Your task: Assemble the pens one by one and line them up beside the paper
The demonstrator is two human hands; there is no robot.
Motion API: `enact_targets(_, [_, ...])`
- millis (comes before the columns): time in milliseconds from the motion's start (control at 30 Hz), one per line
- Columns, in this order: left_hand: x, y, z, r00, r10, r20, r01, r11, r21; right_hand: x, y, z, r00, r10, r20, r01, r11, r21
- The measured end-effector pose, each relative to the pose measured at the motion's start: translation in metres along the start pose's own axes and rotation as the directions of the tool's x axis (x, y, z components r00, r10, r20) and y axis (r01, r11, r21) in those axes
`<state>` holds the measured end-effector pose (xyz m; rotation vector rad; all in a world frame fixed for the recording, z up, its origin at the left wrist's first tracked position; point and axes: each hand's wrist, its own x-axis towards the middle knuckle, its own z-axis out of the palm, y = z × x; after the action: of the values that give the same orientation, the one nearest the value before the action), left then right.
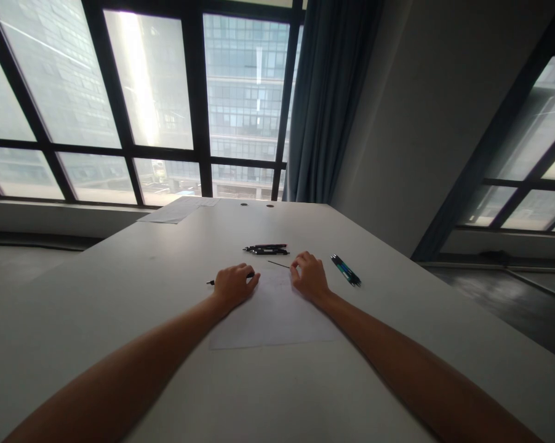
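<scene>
My left hand (pixel 234 284) is closed around a black pen body (pixel 210 282), whose narrow end sticks out to the left and whose other end shows near the thumb. Between thumb and fingers, my right hand (pixel 309 277) pinches a thin dark pen refill (pixel 277 264) that points left. Both hands are low over a sheet of white paper (pixel 272 326) on the white table (pixel 277 387). Just beyond them lie several black pens (pixel 266 250) side by side. To the right of my right hand is a group of pens with blue and green parts (pixel 346 271).
More white paper sheets (pixel 171 213) lie at the table's far left corner. Two round dark holes (pixel 243 204) sit near the far edge. Behind the table are windows and a blue curtain (pixel 326 104), with a grey pillar (pixel 397 123) to the right.
</scene>
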<state>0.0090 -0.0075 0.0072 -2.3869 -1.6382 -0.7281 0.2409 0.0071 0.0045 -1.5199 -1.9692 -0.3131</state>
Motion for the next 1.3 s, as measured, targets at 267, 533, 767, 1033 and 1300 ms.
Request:
enact_targets(267, [-0.001, 0.001, -0.002, 1.0, 0.008, 0.003, -0.008, 1.0, -0.016, -0.001, -0.001, 0.0, 0.996, 0.062, 0.061, -0.056, 0.994, -0.096])
enact_targets(533, [-0.001, 0.001, -0.004, 0.985, 0.152, -0.075, -0.157, 0.986, -0.059, -0.001, -0.003, -0.002, 0.997, 0.063, 0.049, -0.059, 0.995, -0.079])
enact_targets(767, [0.002, -0.005, 0.004, 0.962, 0.26, -0.08, -0.262, 0.965, -0.018, -0.001, -0.003, -0.002, 0.998, 0.033, 0.059, -0.029, 0.997, -0.074])
enact_targets(1033, [0.004, -0.006, 0.003, 0.939, 0.329, -0.1, -0.341, 0.925, -0.165, -0.002, -0.003, -0.001, 0.999, -0.03, 0.024, 0.03, 0.999, -0.021])
enact_targets(1300, [0.007, -0.015, 0.015, 0.974, 0.213, -0.074, -0.225, 0.939, -0.259, -0.003, -0.002, 0.001, 0.998, -0.048, 0.05, 0.05, 0.998, -0.029])
